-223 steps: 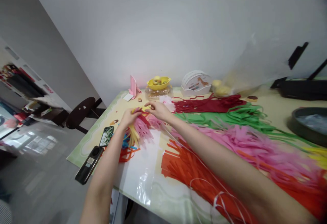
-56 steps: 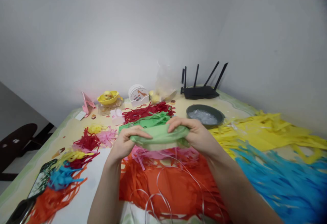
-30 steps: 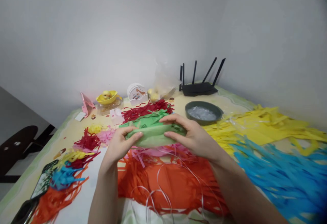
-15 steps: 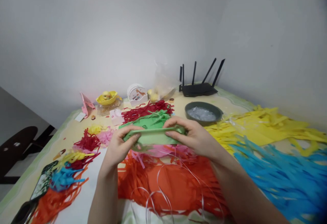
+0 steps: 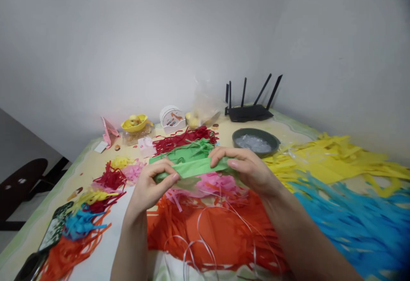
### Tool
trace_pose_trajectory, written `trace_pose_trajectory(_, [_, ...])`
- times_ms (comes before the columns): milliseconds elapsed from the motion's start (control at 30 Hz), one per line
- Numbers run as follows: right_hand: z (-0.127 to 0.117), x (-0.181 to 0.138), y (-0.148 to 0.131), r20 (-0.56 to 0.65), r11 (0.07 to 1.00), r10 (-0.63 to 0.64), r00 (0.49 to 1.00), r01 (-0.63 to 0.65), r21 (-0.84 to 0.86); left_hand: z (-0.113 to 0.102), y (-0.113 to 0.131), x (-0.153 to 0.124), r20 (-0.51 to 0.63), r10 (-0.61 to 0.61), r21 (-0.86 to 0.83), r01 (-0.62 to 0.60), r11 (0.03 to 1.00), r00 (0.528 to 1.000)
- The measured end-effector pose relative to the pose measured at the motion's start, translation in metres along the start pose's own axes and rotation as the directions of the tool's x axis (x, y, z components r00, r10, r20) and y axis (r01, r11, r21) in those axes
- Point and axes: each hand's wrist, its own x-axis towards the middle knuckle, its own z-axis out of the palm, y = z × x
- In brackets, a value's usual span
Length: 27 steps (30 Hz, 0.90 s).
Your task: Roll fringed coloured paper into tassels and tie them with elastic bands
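Note:
Both my hands hold a rolled strip of green fringed paper [image 5: 195, 168] above the table. My left hand [image 5: 153, 184] pinches its left end with thumb and fingers closed. My right hand [image 5: 245, 169] is wrapped over its right end. Under the roll lie pink fringed paper [image 5: 213, 183] and a wide orange fringed sheet [image 5: 211, 225]. More green fringe [image 5: 188, 150] lies just behind the roll. Thin white ribbon [image 5: 198, 247] loops over the orange sheet near me.
Dark red fringe [image 5: 184, 138], yellow fringe [image 5: 333, 155] and blue fringe [image 5: 349, 217] cover the table. Small finished tassels [image 5: 96, 197] lie at the left by a phone [image 5: 53, 227]. A dark bowl [image 5: 256, 141], a black router [image 5: 251, 109], a yellow fruit bowl [image 5: 134, 123] stand at the back.
My view swung right from the small tassels. Since then the green paper in my hands has gone from a broad bundle to a tighter, narrower roll, and my fingers have shifted along it.

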Motion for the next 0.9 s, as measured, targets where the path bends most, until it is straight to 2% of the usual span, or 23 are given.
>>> trace_pose_trajectory(67, [0.002,-0.001,-0.004,-0.056,0.990,-0.039,0.998,0.031,-0.141,0.005,-0.002,0.000,-0.074,-0.040,0.032,0.042,0.999,0.996])
trace_pose_trajectory(167, [0.008,-0.003,-0.011,-0.131,0.937,-0.048,0.990,0.000,-0.348,0.010,-0.004,0.000,-0.172,-0.076,0.079,0.090,0.993,0.982])
trace_pose_trajectory(267, [0.012,-0.005,-0.014,-0.128,0.901,-0.049,0.991,-0.011,-0.434,0.013,-0.005,0.000,-0.167,-0.062,0.149,0.087,0.985,0.984])
trace_pose_trajectory(367, [0.011,-0.005,-0.013,-0.115,0.894,-0.055,0.992,-0.002,-0.448,0.012,-0.003,0.001,-0.149,-0.060,0.168,0.085,0.982,0.987])
trace_pose_trajectory(467, [0.009,-0.005,-0.012,-0.131,0.931,0.007,0.991,-0.054,-0.360,0.011,-0.002,0.001,-0.136,-0.139,0.019,0.143,0.990,0.981])
trace_pose_trajectory(633, [0.010,-0.005,-0.012,-0.119,0.985,0.170,0.978,-0.170,0.009,0.010,-0.003,-0.001,-0.074,-0.225,-0.314,0.192,0.930,0.971])
trace_pose_trajectory(767, [0.013,-0.003,-0.010,-0.143,0.985,0.107,0.984,-0.085,0.149,0.013,-0.009,-0.001,-0.086,-0.217,-0.478,0.151,0.865,0.972])
trace_pose_trajectory(900, [0.015,-0.001,-0.006,-0.146,0.980,0.074,0.987,-0.045,0.193,0.014,-0.015,0.000,-0.122,-0.195,-0.490,0.112,0.865,0.973])
